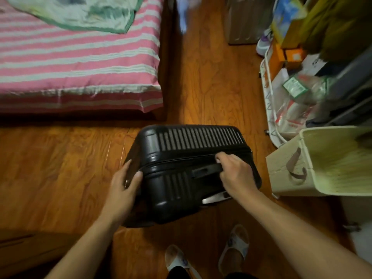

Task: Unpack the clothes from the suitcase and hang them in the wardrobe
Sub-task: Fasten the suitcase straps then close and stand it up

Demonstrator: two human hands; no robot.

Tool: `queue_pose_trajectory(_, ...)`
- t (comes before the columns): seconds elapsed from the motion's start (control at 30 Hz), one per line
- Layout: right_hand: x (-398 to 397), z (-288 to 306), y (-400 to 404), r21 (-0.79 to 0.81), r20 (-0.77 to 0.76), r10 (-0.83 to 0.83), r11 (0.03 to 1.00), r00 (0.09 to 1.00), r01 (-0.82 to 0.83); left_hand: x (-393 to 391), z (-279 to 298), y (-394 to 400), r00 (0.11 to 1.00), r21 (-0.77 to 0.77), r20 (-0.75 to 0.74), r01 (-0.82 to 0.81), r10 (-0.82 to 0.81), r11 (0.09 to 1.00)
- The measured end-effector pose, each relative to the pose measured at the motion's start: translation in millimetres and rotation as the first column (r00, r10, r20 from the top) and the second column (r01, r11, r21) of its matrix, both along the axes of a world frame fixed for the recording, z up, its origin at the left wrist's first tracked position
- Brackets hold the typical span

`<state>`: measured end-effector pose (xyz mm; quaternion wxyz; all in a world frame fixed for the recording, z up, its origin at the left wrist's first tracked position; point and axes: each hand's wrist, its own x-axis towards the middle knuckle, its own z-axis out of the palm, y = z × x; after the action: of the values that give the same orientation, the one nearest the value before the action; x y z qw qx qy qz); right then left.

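Note:
A black ribbed hard-shell suitcase point(187, 158) is in front of me over the wooden floor, closed, its zipper seam running across the side facing me. My right hand point(235, 174) grips the side carry handle point(205, 171), fingers curled over it. My left hand point(126, 180) holds the suitcase's left end, thumb on the near face and fingers wrapped round the corner. No clothes and no wardrobe show.
A bed with a pink striped cover point(80, 63) fills the upper left. On the right stand a cream bin point(322, 164), a white basket of packets point(289, 105) and cluttered shelves. My slippered feet point(207, 252) are below the suitcase. Bare floor point(213, 81) runs ahead.

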<state>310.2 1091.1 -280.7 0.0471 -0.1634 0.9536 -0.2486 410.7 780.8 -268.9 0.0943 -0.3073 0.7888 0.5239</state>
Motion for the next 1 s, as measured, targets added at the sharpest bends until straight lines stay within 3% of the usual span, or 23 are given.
queue_pose_trajectory(0.07, -1, 23, -34, 0.033, -0.164, 0.084, 0.996, 0.983, -0.079, 9, 7, 19, 0.992, 0.072, -0.028, -0.121, 0.123, 0.99)
queue_pose_trajectory(0.13, 11, 27, -64, 0.073, -0.242, 0.166, 0.986, 0.956, -0.153, 25, 3, 20, 0.96, 0.027, 0.034, -0.279, 0.278, 0.96)
queue_pose_trajectory(0.23, 40, 10, -94, 0.097, -0.189, 0.293, 0.955, 0.937, -0.279, 55, -20, 13, 0.956, -0.076, 0.148, -0.245, 0.254, 0.966)
queue_pose_trajectory(0.3, 50, -7, -91, 0.091, -0.092, 0.309, 0.949, 0.947, -0.301, 66, -34, 21, 0.954, -0.066, 0.19, -0.223, 0.232, 0.973)
queue_pose_trajectory(0.37, 47, -11, -71, -0.043, 0.07, 0.25, 0.968, 0.966, -0.248, 63, -39, 37, 0.964, -0.016, 0.153, -0.216, 0.216, 0.976)
queue_pose_trajectory(0.43, 37, -3, -37, -0.152, 0.226, 0.119, 0.985, 0.967, -0.086, 58, -39, 51, 0.968, 0.034, 0.135, -0.219, 0.213, 0.975)
queue_pose_trajectory(0.53, -17, 1, 14, -0.005, 0.16, -0.267, 0.962, 0.95, 0.271, 54, -37, 60, 0.968, 0.052, 0.126, -0.224, 0.216, 0.973)
queue_pose_trajectory(0.6, -59, -5, 36, 0.173, 0.207, -0.42, 0.905, 0.884, 0.389, 51, -41, 59, 0.971, 0.04, 0.132, -0.207, 0.2, 0.977)
queue_pose_trajectory(0.7, -95, -17, 46, 0.187, 0.413, -0.432, 0.902, 0.802, 0.389, 50, -45, 56, 0.966, 0.02, 0.16, -0.208, 0.202, 0.978)
queue_pose_trajectory(0.87, -81, -11, 50, 0.175, 0.356, -0.437, 0.899, 0.826, 0.4, 45, -45, 49, 0.961, 0.005, 0.187, -0.21, 0.206, 0.978)
queue_pose_trajectory(1.0, -74, 1, 52, 0.246, 0.33, -0.535, 0.844, 0.778, 0.476, 41, -42, 46, 0.958, 0.022, 0.198, -0.215, 0.207, 0.976)
